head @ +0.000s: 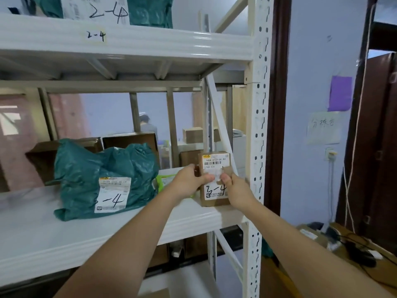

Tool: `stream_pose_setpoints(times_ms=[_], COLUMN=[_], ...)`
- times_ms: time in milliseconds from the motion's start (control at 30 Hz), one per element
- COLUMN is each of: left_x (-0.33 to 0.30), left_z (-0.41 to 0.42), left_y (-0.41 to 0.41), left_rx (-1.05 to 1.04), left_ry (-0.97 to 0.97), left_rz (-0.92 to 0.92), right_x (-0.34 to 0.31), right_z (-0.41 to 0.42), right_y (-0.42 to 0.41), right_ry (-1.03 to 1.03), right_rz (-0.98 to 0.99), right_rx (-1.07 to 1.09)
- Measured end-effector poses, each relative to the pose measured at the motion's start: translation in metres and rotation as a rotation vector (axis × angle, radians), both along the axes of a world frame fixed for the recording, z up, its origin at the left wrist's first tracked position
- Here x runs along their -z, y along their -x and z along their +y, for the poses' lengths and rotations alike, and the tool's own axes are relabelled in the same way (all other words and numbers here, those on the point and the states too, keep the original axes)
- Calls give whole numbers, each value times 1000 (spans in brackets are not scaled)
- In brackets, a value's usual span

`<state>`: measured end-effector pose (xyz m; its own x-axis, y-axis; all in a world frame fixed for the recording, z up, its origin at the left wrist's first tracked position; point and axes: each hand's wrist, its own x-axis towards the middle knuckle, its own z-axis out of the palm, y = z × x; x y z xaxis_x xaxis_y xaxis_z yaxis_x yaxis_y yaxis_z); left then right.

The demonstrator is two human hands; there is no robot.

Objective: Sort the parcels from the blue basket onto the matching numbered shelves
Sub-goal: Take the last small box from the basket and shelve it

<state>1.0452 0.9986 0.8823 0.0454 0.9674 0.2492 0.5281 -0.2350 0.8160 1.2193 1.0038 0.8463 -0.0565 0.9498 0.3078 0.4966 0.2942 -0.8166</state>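
A small brown cardboard parcel (215,191) with a white label marked 3-4 stands upright at the right end of the white middle shelf (64,231), close to the rack's upright. My left hand (189,182) grips its left side with the thumb across the label. My right hand (233,188) grips its right side, thumb on the front. A green plastic bag parcel (103,179), also marked 3-4, lies further left on the same shelf. The blue basket is out of view.
The shelf above carries a 2-4 tag (96,35) and a green bag parcel (150,11) marked 2-4. Brown boxes (129,139) stand behind the green bag. The perforated rack post (258,147) rises right of the parcel. A desk with cables (354,248) sits at lower right.
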Motion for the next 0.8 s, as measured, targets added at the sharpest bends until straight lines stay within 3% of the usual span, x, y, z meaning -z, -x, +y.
stream_pose_setpoints(times_ms=[400,800], left_x=[5,2], left_z=[18,43], left_y=[-6,-2], left_rx=[-72,-73], left_ry=[-16,-28], left_rz=[18,58], right_x=[3,-5], right_z=[15,33], right_y=[8,16], right_ry=[5,-4], right_rz=[222,198], right_rx=[-23,-7])
